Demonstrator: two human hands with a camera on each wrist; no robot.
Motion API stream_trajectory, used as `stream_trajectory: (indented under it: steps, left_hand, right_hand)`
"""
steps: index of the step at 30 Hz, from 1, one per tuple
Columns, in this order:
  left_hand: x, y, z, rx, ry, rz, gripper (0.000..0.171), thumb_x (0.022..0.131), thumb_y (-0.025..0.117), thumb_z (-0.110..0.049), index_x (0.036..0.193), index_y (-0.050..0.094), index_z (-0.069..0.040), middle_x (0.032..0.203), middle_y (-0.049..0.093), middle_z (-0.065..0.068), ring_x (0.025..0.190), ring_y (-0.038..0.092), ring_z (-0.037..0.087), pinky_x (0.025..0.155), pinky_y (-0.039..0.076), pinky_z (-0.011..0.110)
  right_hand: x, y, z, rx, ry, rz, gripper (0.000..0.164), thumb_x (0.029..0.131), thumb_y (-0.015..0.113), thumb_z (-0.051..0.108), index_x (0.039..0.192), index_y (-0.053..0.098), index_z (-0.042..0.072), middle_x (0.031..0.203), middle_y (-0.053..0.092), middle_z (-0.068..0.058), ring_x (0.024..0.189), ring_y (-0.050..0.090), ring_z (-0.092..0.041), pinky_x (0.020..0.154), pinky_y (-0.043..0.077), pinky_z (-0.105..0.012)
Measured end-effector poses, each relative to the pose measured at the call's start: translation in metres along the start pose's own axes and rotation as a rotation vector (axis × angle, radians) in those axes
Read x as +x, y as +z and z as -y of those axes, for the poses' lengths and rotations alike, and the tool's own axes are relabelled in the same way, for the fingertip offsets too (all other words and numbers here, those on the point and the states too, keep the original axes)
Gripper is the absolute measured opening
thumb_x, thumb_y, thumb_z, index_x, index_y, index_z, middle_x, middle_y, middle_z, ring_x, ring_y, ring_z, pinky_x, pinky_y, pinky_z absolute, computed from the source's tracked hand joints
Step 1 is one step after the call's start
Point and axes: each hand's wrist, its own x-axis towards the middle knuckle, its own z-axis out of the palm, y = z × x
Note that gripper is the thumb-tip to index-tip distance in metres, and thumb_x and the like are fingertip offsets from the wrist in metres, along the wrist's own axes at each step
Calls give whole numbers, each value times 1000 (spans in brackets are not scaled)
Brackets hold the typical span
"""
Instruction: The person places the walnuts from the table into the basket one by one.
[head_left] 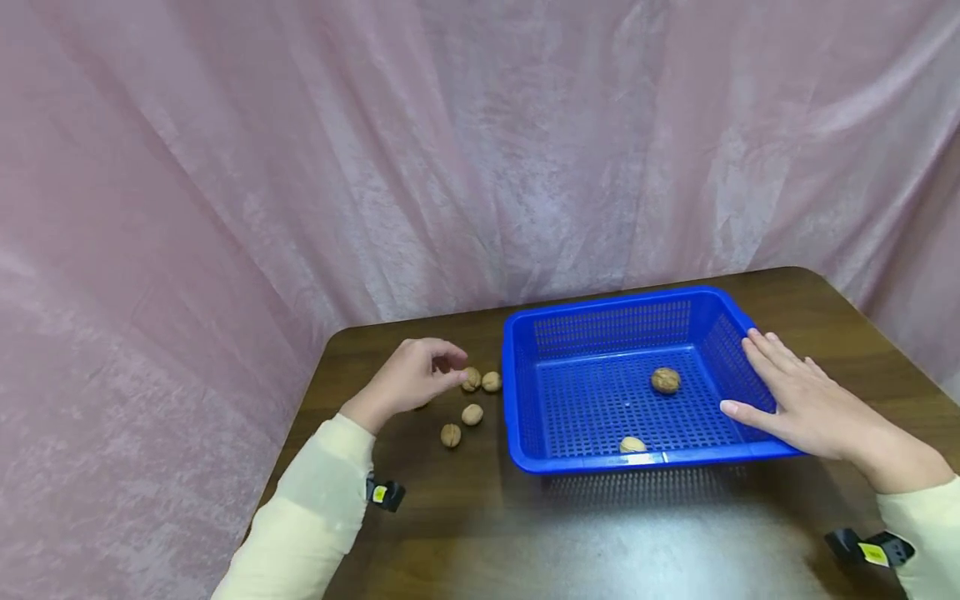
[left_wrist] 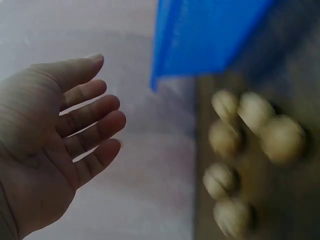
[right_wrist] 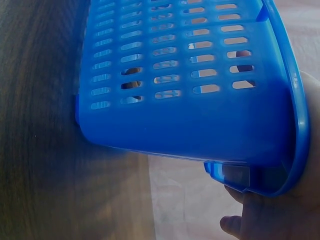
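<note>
My left hand (head_left: 408,371) hovers with bent, spread fingers over the left part of the table. Its palm is bare in the left wrist view, with nothing between thumb and fingers. Several walnuts (head_left: 472,414) lie loose beside and below it, one (head_left: 471,379) right by the fingertips; they look blurred in the left wrist view. To their right stands a blue plastic basket (head_left: 585,464) with slotted walls. Inside it are a darker walnut (head_left: 665,381) and a paler walnut (head_left: 632,444) close to the front wall. My right hand (head_left: 813,408) rests on the basket's right rim, fingers straight, thumb spread over the inside.
Everything stands on a dark brown wooden table (head_left: 465,533) with a rounded far corner. A pink velvety curtain (head_left: 480,167) hangs close behind the table's far edge and along its left side. Small black cameras (head_left: 386,495) are strapped at both wrists.
</note>
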Motion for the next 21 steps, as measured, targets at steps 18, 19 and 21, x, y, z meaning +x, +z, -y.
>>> stream_trajectory:
  steps: [18, 19, 21]
  left_hand:
    - [-123, 17, 118, 42, -313, -69, 33, 85, 75, -26, 111, 70, -7, 101, 68, -1, 88, 63, 16, 75, 51, 36]
    - [-129, 17, 122, 36, -321, -72, 33, 85, 76, -26, 111, 70, -7, 100, 69, 0, 88, 63, 16, 75, 51, 37]
    - [-139, 19, 129, 24, -336, -79, 34, 83, 76, -28, 110, 70, -7, 99, 69, 0, 87, 64, 16, 76, 52, 37]
  right_hand:
    - [0, -1, 0, 7, 7, 20, 95, 92, 57, 52, 153, 7, -1, 159, -1, -20, 144, -15, -27, 109, -11, -60]
    - [1, -1, 0, 5, 4, 18, 95, 92, 57, 52, 153, 7, 0, 159, 0, -20, 144, -15, -27, 109, -10, -60]
    - [1, -1, 1, 3, 1, 14, 95, 92, 57, 52, 153, 7, 0, 159, 0, -20, 144, -15, -27, 109, -10, -60]
